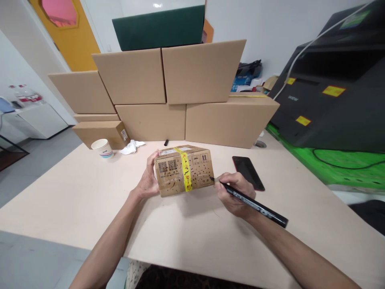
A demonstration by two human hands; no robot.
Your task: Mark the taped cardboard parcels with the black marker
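Observation:
My left hand (pixel 149 176) grips the left side of a small cardboard box (pixel 171 182), which is tilted and raised off the table front edge-up. A strip of yellow tape (pixel 186 170) with red print runs down the box's near face, among printed codes, symbols and many small black marks. In my right hand (pixel 236 192) is a black marker pen (pixel 255 204), its tip at the lower right of that face. Whether the tip touches the cardboard I cannot tell. A black marker cap (pixel 166 142) lies on the table behind the box.
Large cardboard boxes (pixel 150 120) are stacked along the table's back, topped by a dark green box (pixel 161 30). A paper cup (pixel 102 148) and crumpled tissue (pixel 131 147) stand at left. A dark phone (pixel 248 172) lies at right. A big black printer (pixel 331 96) is beyond.

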